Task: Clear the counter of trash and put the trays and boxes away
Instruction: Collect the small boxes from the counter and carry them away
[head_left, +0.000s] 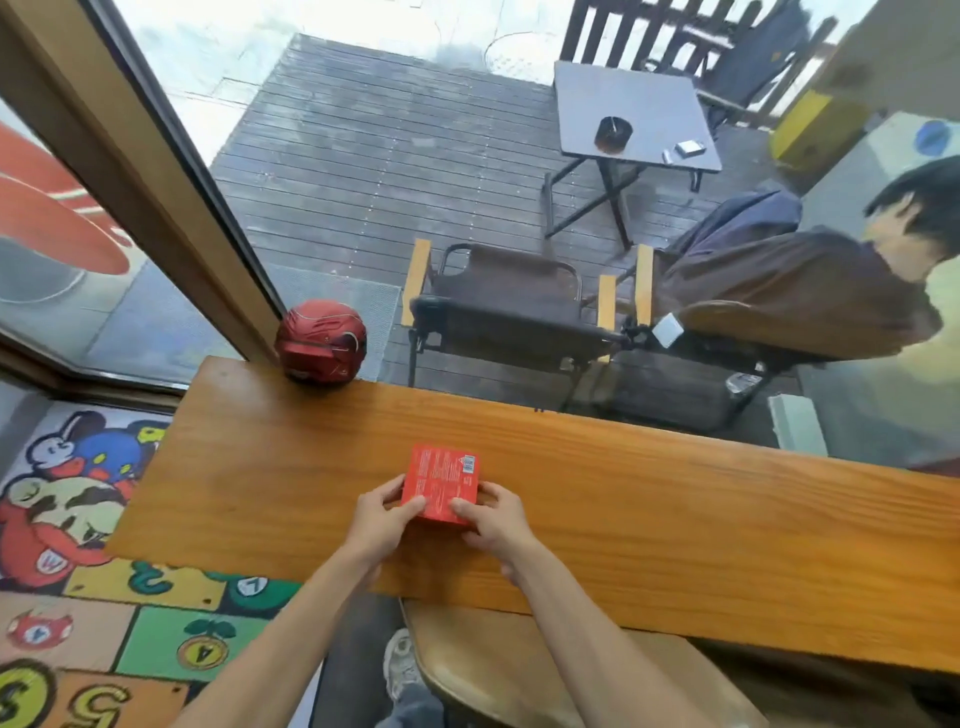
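The wooden counter (623, 509) runs along a window and carries a red helmet (321, 340) at its far left corner, well apart from the small red box (441, 483) that lies near its front edge. The left hand (379, 522) and the right hand (491, 519) each grip one near corner of the box, fingers curled onto its printed top face — both closed on it, with the box apparently resting on or just above the wood. The step in hand appears to be collecting this box for putting away; the next move calls for a level lift clear of the counter edge — no storage place is in view.
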